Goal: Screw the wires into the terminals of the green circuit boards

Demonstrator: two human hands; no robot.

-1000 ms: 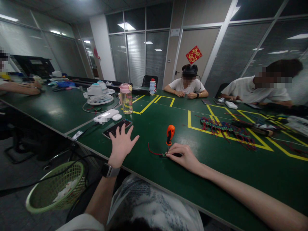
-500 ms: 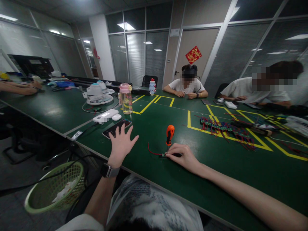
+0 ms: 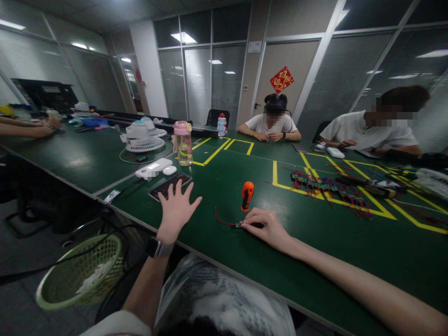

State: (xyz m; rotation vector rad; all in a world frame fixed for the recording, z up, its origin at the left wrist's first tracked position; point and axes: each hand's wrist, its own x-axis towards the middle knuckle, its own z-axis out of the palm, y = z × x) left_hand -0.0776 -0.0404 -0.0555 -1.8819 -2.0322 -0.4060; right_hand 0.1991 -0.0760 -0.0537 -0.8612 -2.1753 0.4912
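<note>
Currently, both hands are on the counter, each in a different role.

- Left hand: laid palm down with all fingers spread wide. Its grip is fully open and holds nothing. The fingertips reach the near edge of a phone. The flat spread suggests a brace for the body, not a hold.
- Right hand: fingers drawn together, the grip closed low on a small part lying on the counter. This hold appears to pin the part so it cannot slide.
- Screwdriver: stands nearly upright, orange handle on top, tip down at the small part. Neither hand touches the handle. Whether the right fingertips also pinch the shaft cannot be told.
- Red wire: runs from the small part in a loose curve toward the left hand, lying slack on the counter.
- Wire bundle: lies well apart, inside a box of yellow tape lines, probably as stock kept clear of the work spot.
- Basket: sits below the counter edge, beside the left arm.
</note>
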